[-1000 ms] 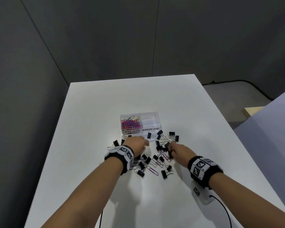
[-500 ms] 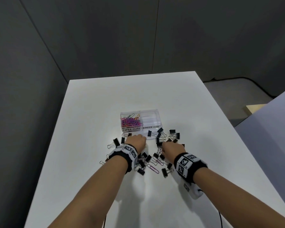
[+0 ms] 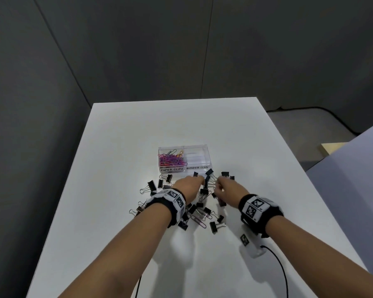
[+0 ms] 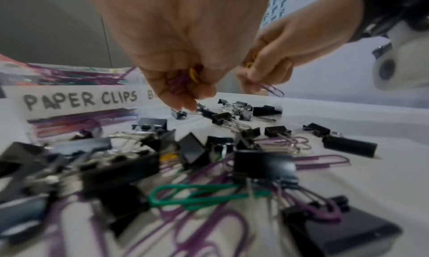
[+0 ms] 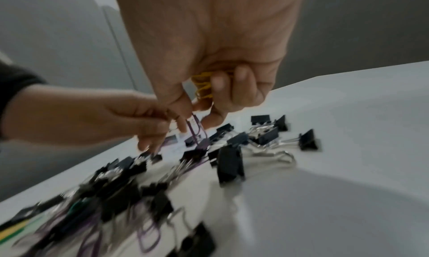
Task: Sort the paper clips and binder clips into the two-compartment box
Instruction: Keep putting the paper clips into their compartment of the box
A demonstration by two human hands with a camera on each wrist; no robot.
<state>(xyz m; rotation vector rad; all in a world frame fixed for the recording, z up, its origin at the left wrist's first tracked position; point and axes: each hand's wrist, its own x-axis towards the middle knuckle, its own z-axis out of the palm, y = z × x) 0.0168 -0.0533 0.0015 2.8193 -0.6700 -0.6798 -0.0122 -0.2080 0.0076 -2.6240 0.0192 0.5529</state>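
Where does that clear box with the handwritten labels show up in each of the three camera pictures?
Head: clear box mid-table, just beyond both hands.
Left wrist: far left, its PAPER CLIPS label facing the camera.
Right wrist: not clearly visible; too blurred to tell.
Shared landmark: the black binder clips scattered in front.

Both forearms are reaching forward toward twelve o'clock, converging, each wrist wearing a black band with marker tiles. The left hand [image 3: 188, 187] is hanging palm down, its fingers [image 4: 185, 88] curling around a small bunch. The right hand [image 3: 228, 190] is sitting just at its three o'clock, fingers [image 5: 232, 88] curling and pinching, thumb and forefinger pointing down.
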